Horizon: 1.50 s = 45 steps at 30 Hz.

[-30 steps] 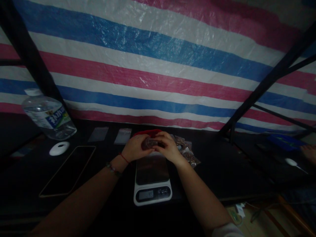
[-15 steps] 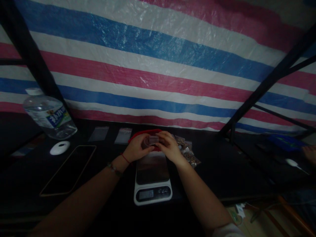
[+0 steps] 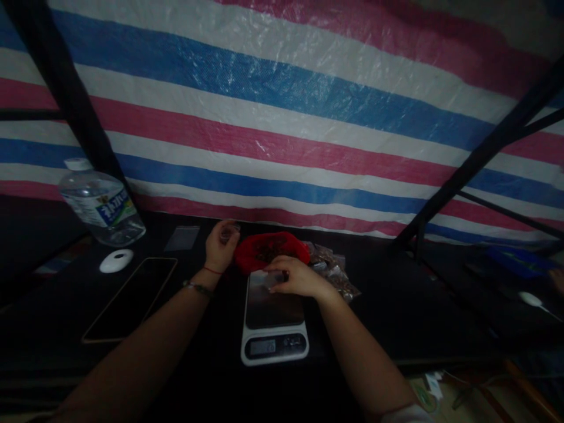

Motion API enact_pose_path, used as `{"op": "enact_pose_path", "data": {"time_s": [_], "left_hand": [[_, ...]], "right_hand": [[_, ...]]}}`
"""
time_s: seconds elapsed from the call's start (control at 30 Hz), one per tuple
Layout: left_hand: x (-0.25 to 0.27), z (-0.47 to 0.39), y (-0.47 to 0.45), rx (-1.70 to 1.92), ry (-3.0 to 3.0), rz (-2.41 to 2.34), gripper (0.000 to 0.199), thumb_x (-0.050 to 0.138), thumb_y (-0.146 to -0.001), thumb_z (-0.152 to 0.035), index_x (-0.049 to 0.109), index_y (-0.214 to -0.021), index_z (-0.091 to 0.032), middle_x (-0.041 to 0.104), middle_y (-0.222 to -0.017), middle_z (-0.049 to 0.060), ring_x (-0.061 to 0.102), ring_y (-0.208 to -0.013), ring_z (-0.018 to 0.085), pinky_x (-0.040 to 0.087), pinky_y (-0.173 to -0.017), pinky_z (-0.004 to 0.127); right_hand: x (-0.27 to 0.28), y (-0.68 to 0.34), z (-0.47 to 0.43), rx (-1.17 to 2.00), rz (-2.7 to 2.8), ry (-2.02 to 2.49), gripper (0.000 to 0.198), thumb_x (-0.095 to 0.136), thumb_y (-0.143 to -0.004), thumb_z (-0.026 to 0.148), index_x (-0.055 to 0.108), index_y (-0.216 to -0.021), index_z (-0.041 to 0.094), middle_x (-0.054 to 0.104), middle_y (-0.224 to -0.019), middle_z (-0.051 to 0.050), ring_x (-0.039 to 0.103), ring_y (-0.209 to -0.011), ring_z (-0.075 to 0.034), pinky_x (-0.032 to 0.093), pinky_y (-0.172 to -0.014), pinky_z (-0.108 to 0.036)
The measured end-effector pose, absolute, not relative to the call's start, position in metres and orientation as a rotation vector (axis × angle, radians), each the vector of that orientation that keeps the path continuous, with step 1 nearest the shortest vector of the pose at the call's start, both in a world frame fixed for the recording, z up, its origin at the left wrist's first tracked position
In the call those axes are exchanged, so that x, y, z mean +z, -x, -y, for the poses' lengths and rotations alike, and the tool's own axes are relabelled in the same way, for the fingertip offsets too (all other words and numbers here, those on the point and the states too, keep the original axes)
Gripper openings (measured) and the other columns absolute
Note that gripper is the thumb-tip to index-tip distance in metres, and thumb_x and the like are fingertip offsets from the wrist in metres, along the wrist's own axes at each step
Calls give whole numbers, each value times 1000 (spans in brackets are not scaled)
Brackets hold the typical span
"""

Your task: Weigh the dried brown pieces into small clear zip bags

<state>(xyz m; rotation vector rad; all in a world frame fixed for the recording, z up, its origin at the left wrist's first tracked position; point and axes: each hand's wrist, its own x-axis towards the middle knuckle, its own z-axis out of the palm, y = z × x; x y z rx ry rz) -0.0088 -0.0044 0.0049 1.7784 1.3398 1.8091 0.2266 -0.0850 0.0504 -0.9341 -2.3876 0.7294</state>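
White plastic edges the one scale (image 3: 275, 314) at the near middle, its small display lit; to its left lies one dark phone (image 3: 132, 299). The right hand (image 3: 299, 276) reaches over the far end of the scale, thumb and fingers pinching one small clear container (image 3: 274, 279); I cannot tell whether this touches the plate. Just right of that hand, clear bags of brown pieces (image 3: 335, 273) overlap, at least two, the exact count unclear. One white mouse-like object (image 3: 116, 260) sits left, beyond the phone. Past the scale is one red container (image 3: 247, 254) with brown bits inside. Left of it, the left hand (image 3: 220, 249) curls its fingers around one clear round piece (image 3: 227, 235). Farther left are one flat clear bag (image 3: 182, 238) and one bottle (image 3: 103, 205), before a striped sheet (image 3: 282, 141). Half a second ago both hands met over the red container, hiding most of it; now they are apart, and of two flat bags then visible, only one shows.
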Motion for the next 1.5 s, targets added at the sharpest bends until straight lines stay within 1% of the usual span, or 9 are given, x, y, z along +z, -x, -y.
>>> {"op": "enact_pose_path", "data": {"time_s": [0.13,0.2,0.3,0.43,0.57,0.77,0.93,1.33,1.5], "left_hand": [[-5,-8,17,1864,-1657,-1371,39,54,-80,-44,58,-108,-17,65,-94,7,63,-85,18,52,-80,33],[-8,-11,18,1876,-1633,-1381,39,55,-80,-44,58,-107,-17,65,-95,7,63,-85,18,52,-79,33],[-10,-13,18,1880,-1621,-1384,37,53,-80,-44,58,-106,-17,66,-93,7,64,-83,18,53,-77,32],[-11,-15,16,1851,-1606,-1374,38,52,-81,-45,57,-106,-18,66,-94,7,64,-85,18,53,-79,34],[-10,-14,16,1819,-1605,-1354,38,54,-80,-45,58,-106,-17,66,-94,8,64,-88,19,52,-82,34],[-7,-11,17,1810,-1616,-1348,38,55,-79,-45,59,-104,-17,67,-90,7,64,-85,19,52,-78,34],[-5,-10,15,1808,-1592,-1333,38,55,-79,-45,59,-102,-16,67,-91,8,64,-84,19,52,-78,33],[-7,-14,14,1841,-1566,-1303,35,57,-78,-42,61,-101,-16,67,-92,7,63,-81,17,51,-77,32],[-2,-7,13,1701,-1740,-1365,34,57,-77,-39,61,-102,-16,67,-88,6,63,-79,17,51,-74,30]], "right_hand": [[50,-224,85,682,2436,884,57,78,-68,34,61,-122,25,60,-116,-7,54,-111,-21,42,-98,-36],[50,-226,80,645,2323,881,46,69,-79,34,60,-123,25,58,-119,-7,53,-113,-20,41,-100,-36],[49,-228,61,535,2218,953,28,53,-90,23,64,-116,23,63,-114,-8,56,-110,-18,43,-98,-38],[44,-221,24,459,2456,995,34,54,-82,8,67,-110,20,68,-111,-8,59,-106,-18,43,-98,-36],[37,-209,-7,488,2713,998,35,64,-73,13,70,-107,20,69,-109,-7,62,-103,-21,44,-95,-34],[36,-197,-22,590,2885,1106,35,67,-65,15,72,-100,21,73,-91,-3,66,-81,-18,48,-74,-25],[39,-194,-21,528,2896,1052,35,67,-63,15,73,-97,21,72,-92,-4,65,-80,-19,48,-73,-25],[50,-196,-17,557,2901,1295,29,62,-70,13,72,-96,21,72,-91,-2,63,-79,-16,43,-67,-21],[67,-209,-4,452,2752,1312,26,57,-77,13,71,-98,18,71,-96,-4,63,-86,-17,43,-75,-24]]}}
